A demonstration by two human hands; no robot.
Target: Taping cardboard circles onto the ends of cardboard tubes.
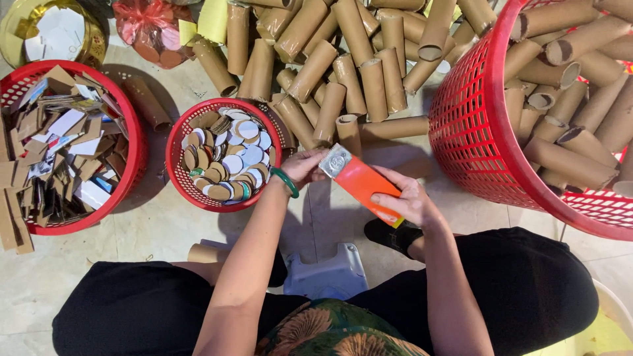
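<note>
My right hand (410, 200) grips the lower end of an orange-wrapped tube (364, 183) that lies tilted between both hands. At the tube's upper end sits a silver foil cap (334, 160), which my left hand (304, 165) pinches with its fingertips. A green bangle (286, 181) circles my left wrist. Just left of that hand stands a small red basket (179, 173) filled with round cardboard and white discs.
A pile of brown cardboard tubes (343, 66) covers the floor ahead. A big red basket (465, 125) of tubes stands at right, another red basket (135, 155) of cardboard scraps at left. A grey stool (330, 273) sits between my knees; one tube (206, 253) lies by my left leg.
</note>
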